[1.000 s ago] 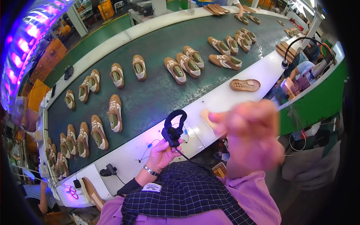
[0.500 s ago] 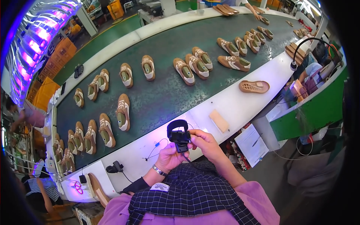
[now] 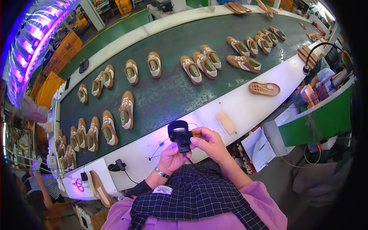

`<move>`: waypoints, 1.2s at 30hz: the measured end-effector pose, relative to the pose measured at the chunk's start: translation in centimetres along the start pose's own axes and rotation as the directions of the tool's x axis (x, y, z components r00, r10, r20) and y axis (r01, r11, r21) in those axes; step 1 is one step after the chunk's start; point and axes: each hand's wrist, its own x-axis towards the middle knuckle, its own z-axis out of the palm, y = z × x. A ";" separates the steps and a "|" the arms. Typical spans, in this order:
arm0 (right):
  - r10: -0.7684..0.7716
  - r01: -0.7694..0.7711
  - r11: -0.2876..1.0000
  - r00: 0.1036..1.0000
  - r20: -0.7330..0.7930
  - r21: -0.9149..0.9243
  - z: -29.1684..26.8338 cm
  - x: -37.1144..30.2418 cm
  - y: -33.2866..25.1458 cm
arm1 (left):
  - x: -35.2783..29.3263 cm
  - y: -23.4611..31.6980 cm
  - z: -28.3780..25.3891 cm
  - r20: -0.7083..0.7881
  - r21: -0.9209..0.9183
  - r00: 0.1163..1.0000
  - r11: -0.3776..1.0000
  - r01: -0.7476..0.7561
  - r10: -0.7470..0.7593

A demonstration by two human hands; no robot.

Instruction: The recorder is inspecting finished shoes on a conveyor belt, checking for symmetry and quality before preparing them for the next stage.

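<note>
Just above my lap, both hands hold a small black device (image 3: 181, 138) with a strap loop on top. A dark cable runs from its lower end toward my apron. My left hand (image 3: 171, 158) grips the lower end, its thumb against the device. From the right, my right hand (image 3: 209, 142) pinches the side with thumb and fingers. Both hands are over the near white ledge (image 3: 147, 151) of the belt. To the left on the ledge lies another black strapped device (image 3: 117, 166) with a cable. A thin wire with a blue connector (image 3: 161, 144) lies beside my left hand.
Several brown and cream shoes (image 3: 127, 109) stand along the green belt (image 3: 165, 96). On the ledge are a tan block (image 3: 226, 122), a brown sole (image 3: 264, 89), pink scissors (image 3: 79, 185) and a long sole (image 3: 100, 189). A black gooseneck lamp (image 3: 306, 69) rises at right.
The black device has turned in my hands and its strap loop now tilts more toward the left. The other person's hand at the belt's far end is out of sight.
</note>
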 end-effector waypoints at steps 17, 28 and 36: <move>0.058 -0.128 0.927 0.977 0.203 0.351 -3.5 -1.4 -2.6 | 0.2 -0.3 5.6 0.092 0.967 0.986 0.222 -0.122 0.142; -0.011 -0.069 0.952 0.966 0.258 0.299 -6.1 -1.0 0.0 | 0.9 -0.5 6.0 0.139 0.989 0.987 0.031 -0.142 0.083; 0.009 -0.189 0.872 0.929 0.371 0.452 -6.7 -0.3 1.0 | 0.7 -0.5 4.5 0.036 0.935 0.996 0.349 -0.063 0.082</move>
